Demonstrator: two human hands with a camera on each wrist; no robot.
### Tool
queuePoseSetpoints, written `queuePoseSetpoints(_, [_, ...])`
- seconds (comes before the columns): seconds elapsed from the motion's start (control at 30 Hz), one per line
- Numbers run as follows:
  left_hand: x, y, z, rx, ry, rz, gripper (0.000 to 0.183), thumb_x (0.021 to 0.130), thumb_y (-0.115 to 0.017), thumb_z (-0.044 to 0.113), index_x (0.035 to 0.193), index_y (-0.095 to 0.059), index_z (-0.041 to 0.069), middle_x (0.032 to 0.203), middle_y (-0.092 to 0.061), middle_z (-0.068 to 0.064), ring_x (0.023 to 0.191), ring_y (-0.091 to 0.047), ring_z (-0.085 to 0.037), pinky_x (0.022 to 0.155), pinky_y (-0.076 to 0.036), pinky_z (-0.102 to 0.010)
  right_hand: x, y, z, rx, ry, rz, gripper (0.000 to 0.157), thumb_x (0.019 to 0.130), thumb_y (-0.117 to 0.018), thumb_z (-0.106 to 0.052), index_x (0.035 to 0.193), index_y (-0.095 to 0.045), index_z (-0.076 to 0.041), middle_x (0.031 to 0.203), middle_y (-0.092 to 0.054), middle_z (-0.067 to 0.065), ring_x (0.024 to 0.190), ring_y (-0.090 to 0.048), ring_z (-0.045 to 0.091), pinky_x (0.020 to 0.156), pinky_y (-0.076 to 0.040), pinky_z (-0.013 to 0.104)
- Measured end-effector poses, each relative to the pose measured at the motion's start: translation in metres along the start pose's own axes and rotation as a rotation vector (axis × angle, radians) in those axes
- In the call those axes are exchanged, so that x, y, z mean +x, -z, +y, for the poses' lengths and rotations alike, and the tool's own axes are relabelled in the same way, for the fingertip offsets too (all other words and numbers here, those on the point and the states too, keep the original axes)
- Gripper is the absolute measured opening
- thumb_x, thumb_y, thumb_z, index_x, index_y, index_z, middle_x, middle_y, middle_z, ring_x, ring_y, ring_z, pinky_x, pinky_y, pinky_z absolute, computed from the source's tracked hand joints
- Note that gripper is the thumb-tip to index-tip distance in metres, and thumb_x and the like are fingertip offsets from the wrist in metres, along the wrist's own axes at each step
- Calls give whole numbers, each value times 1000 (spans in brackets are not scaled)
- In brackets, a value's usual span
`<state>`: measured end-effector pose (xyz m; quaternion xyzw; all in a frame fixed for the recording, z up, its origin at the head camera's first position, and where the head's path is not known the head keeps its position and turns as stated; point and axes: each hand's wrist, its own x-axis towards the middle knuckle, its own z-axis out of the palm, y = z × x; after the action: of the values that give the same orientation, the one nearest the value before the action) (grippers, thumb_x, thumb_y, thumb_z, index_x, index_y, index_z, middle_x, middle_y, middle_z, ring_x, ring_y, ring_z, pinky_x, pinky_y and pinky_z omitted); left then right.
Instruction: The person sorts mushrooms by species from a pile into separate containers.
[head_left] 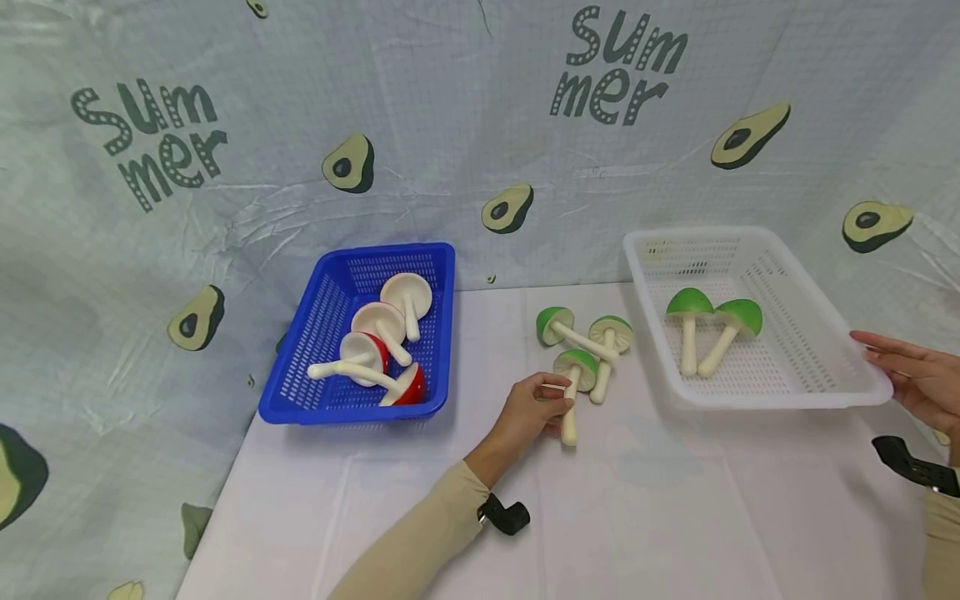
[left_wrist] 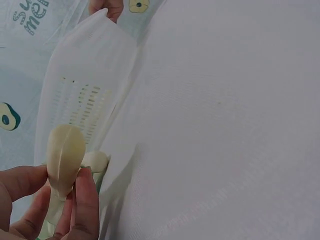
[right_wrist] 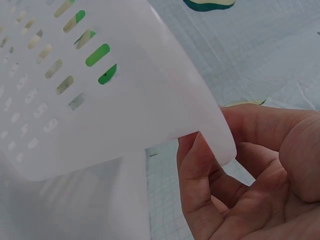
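Note:
My left hand pinches the pale stem of a green-capped toy mushroom between thumb and fingers. The stem's rounded end points toward the camera in the left wrist view. Just beyond it lie two more green mushrooms, one with its stem slanting right, the other upright in view. At the right, my right hand grips the rim of a white plastic basket at its near right corner, thumb and fingers on either side of the edge. Inside that basket lie two green mushrooms.
A blue basket stands at the left, holding several red-capped mushrooms with pale stems. White cloth covers the table. Behind hangs a pale curtain printed with avocados and lettering.

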<state>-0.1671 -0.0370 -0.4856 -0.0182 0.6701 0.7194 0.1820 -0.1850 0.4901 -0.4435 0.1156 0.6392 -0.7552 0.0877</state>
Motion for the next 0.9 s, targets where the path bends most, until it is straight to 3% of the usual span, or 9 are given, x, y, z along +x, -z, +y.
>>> queuePoseSetpoints(0.17, [0, 1, 2, -22, 31, -10, 32, 90, -72, 0, 121, -67, 4, 100, -61, -7, 71, -66, -16, 56, -58, -32, 0, 1, 0, -6, 5, -10, 30, 100, -64, -11, 112, -78, -34, 103, -66, -30, 80, -67, 0, 63, -59, 24])
queuePoseSetpoints(0.4, [1, 2, 1, -69, 70, -34, 42, 91, -70, -4, 131, -58, -3, 100, -63, -7, 75, -67, -15, 65, -62, -39, 1, 2, 1, -5, 7, -17, 28, 100, -64, -12, 110, -78, -34, 104, -65, -30, 81, -66, 0, 65, -59, 23])
queuePoseSetpoints(0.63, [5, 3, -2, -79, 109, -87, 46, 92, -70, -4, 136, -57, -6, 103, -66, -6, 79, -68, -11, 76, -62, -39, 2, 5, 2, -8, 1, -23, 28, 100, -64, -12, 109, -78, -35, 103, -65, -30, 81, -66, 0, 65, -59, 23])
queuePoseSetpoints(0.9, [6, 4, 0, -103, 110, -107, 42, 91, -69, -7, 132, -60, -8, 97, -64, -3, 77, -67, -10, 72, -61, -35, 2, 5, 3, -19, 7, -30, 26, 99, -66, -14, 108, -78, -35, 103, -65, -30, 81, -66, -1, 66, -59, 22])
